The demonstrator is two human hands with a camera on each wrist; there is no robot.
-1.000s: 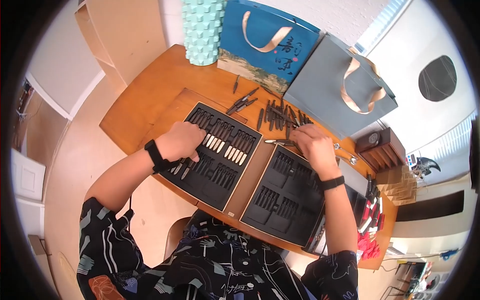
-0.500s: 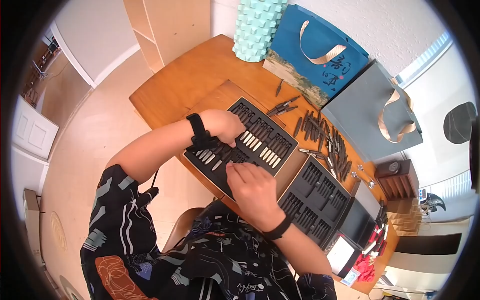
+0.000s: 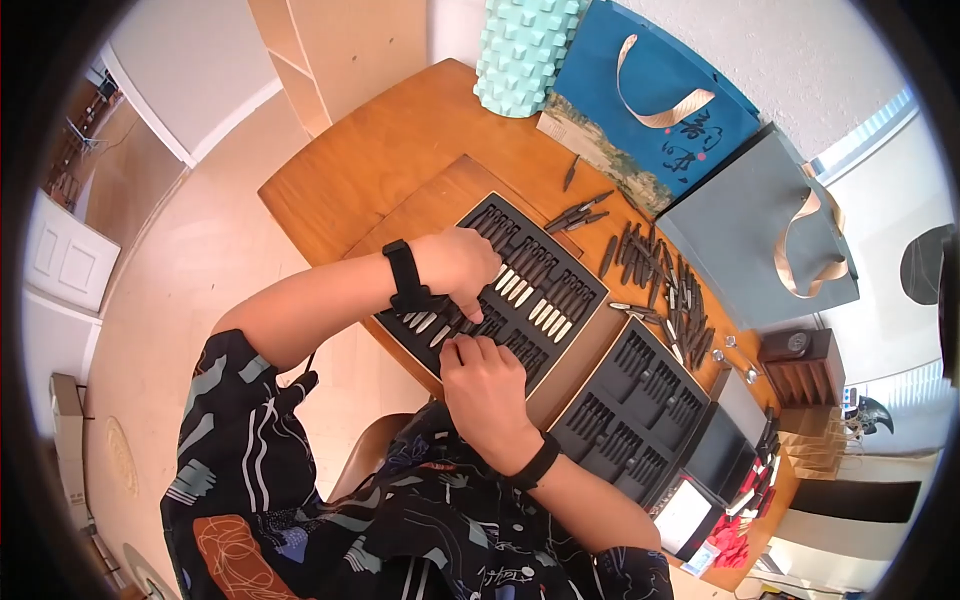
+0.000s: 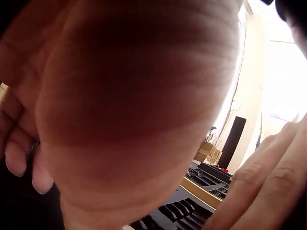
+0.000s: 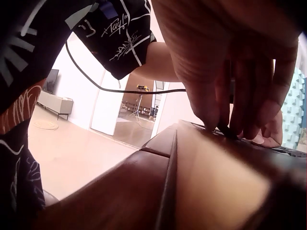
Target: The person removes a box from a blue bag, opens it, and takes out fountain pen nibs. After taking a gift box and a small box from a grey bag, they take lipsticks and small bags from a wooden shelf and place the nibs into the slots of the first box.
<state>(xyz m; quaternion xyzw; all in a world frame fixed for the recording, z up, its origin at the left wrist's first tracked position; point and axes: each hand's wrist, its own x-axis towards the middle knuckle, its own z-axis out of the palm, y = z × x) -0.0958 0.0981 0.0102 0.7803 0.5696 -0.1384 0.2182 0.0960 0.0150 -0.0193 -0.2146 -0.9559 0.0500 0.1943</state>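
The left foam tray (image 3: pixel 560 375) holds rows of dark slim pieces, several with silvery ends (image 3: pixel 552 320). Over its left side is my left hand (image 3: pixel 455 268), fingers bent down and thumb towards the right hand; whether it grips a piece is hidden. My right hand (image 3: pixel 487 395) reaches over the tray's near edge, fingertips close to the left thumb. In the right wrist view the right hand's fingers (image 5: pixel 249 112) pinch a small dark piece (image 5: pixel 229 132) low at the tray. The palm (image 4: pixel 129 105) fills most of the left wrist view.
A second foam tray (image 3: pixel 625 420) lies to the right. Loose dark pieces (image 3: pixel 640 255) are heaped behind the trays, before a blue bag (image 3: pixel 650 80) and a grey bag (image 3: pixel 765 225). A mint textured roller (image 3: pixel 525 60) stands at the back.
My right hand has come from the loose pieces to the left tray, then shifted slightly down and left. My left hand stays over that tray while the head view has turned.
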